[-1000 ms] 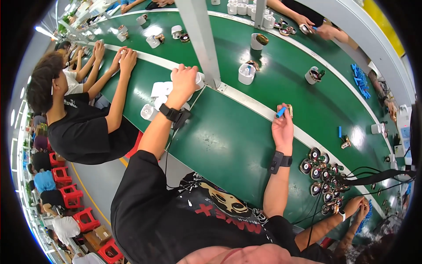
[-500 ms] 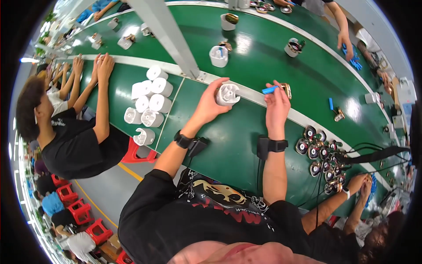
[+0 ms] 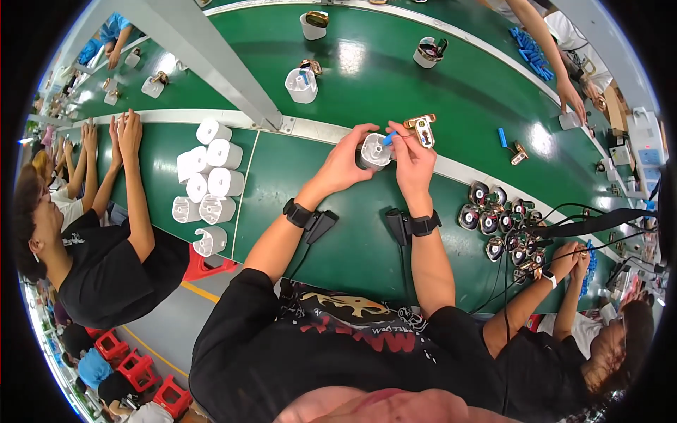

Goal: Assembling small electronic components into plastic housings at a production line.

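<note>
My left hand [image 3: 342, 166] is wrapped round the side of a white plastic housing [image 3: 374, 156], its open end and inner ribs facing up. My right hand [image 3: 415, 163] pinches a blue cylindrical battery [image 3: 390, 138] right at the rim of that housing. The battery's end is over the opening; how far it reaches in is hard to make out. A gold-and-white part with a small board [image 3: 423, 132] hangs beside the right fingers, apparently joined to the battery.
White housings [image 3: 224, 182] stand grouped on the left. Round black speaker-like parts [image 3: 489, 220] with cables lie to the right. Beyond the pale rail [image 3: 317, 129], a green belt carries a housing [image 3: 302, 88] and a loose battery [image 3: 502, 137]. Co-workers sit on both sides.
My right hand has brought the battery left, from apart from the housing to its rim. The whole view has shifted a little. A co-worker's hand at the upper right has moved off the blue batteries.
</note>
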